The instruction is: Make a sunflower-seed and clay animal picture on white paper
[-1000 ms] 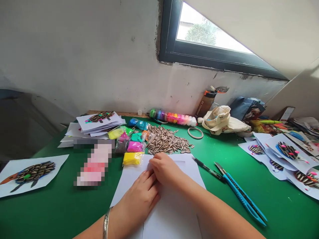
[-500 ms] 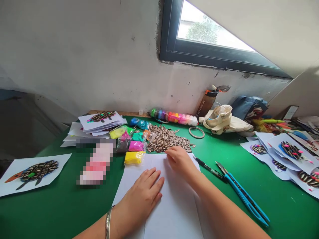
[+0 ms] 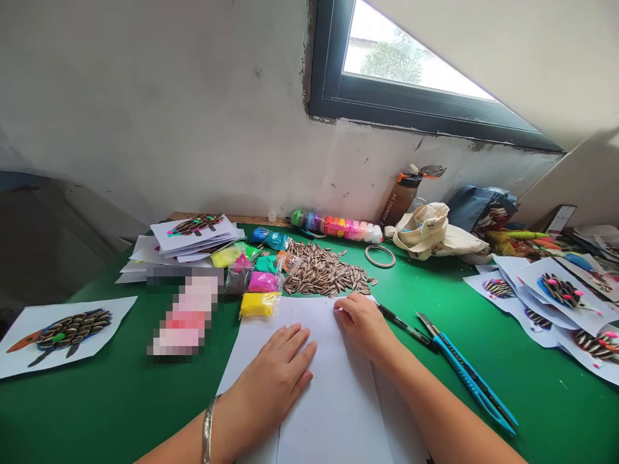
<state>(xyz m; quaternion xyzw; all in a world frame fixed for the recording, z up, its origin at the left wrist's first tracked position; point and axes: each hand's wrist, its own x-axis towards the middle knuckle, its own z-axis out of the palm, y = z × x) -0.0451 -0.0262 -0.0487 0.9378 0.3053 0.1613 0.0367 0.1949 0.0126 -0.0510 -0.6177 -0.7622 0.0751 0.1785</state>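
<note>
White sheets of paper [image 3: 333,412] lie in front of me on the green table, with fold or edge lines running along them. My left hand [image 3: 275,370] rests flat on the paper's left part, fingers stretched out. Near the far right edge of the paper is my right hand [image 3: 365,322], its fingers curled together low over the sheet; whatever is between them, if anything, is hidden. A black pen [image 3: 403,325] lies just right of that hand. Beyond the sheet's far edge spreads a heap of striped sunflower seeds [image 3: 326,270].
Bags of coloured clay [image 3: 261,304] sit left of the seeds. A blue utility knife [image 3: 469,374] lies at right, a tape roll [image 3: 380,256] behind. Seed pictures [image 3: 72,332] lie at left, more seed-picture sheets [image 3: 556,296] at right. A bottle [image 3: 401,196] stands by the wall.
My right hand has shifted slightly right and nearer to me, away from the seed heap. My left hand stays flat on the paper.
</note>
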